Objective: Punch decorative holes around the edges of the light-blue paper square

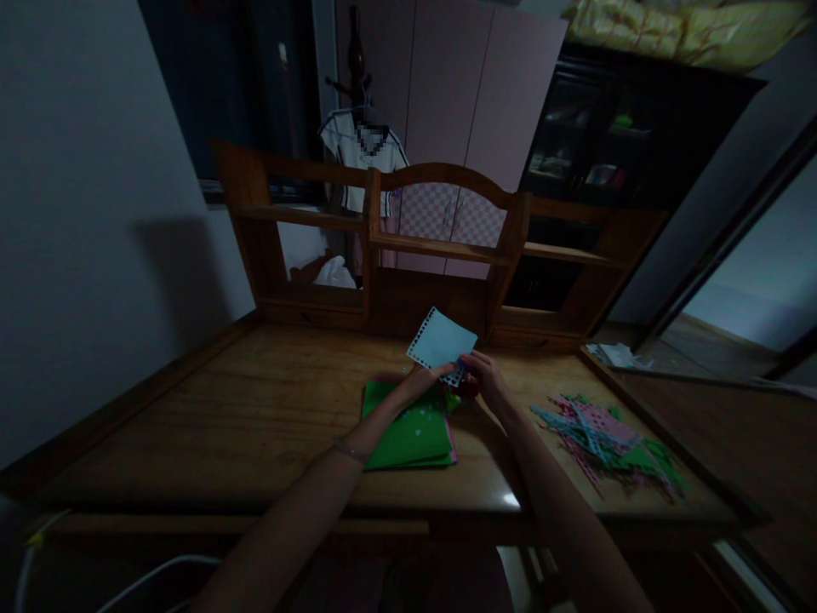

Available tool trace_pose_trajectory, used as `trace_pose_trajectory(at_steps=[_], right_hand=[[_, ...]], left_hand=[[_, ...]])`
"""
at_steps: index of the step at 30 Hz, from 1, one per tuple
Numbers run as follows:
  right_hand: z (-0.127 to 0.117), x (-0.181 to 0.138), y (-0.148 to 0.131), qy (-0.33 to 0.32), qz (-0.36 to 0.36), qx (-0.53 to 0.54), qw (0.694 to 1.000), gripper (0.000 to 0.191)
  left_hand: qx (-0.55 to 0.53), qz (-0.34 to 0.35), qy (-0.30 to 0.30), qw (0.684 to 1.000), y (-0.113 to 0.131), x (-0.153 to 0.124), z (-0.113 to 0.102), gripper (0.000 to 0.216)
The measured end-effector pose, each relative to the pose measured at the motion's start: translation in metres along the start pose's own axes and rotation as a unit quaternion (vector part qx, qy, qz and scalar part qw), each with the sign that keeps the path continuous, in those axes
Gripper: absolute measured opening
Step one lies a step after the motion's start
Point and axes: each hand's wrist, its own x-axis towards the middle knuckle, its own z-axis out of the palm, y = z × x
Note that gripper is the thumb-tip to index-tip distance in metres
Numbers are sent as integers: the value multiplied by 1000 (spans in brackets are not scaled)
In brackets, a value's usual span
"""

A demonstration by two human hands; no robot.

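A pale blue sheet of paper [445,335] with rows of punched holes along its left and lower edges is tilted up above the desk. My left hand [440,371] pinches it by its lower edge. Close beside it, at the sheet's lower right corner, my right hand [483,372] is closed around a small dark blue tool [461,364], which looks like a hole punch and is mostly hidden by the fingers. Something red [471,390] shows just under my right hand. Below my left forearm lies a stack of green paper [418,438], with a pink sheet peeking out underneath.
A heap of blue, pink and green punched paper strips [606,438] lies on the right of the wooden desk [255,409]. Wooden shelves [440,247] rise along the desk's back edge. White papers [616,355] rest beyond the right edge.
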Motion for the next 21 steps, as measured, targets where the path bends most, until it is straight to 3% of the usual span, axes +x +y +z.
trace_pose_trajectory(at_steps=[8,21], right_hand=[[-1,9,9,-3,-11,-16,1000,32],[-7,13,8,23,-36,6,999,35]], left_hand=[[87,72,43,993,-1,0,-1,42],[122,74,110,984,-6,5,-6,38]])
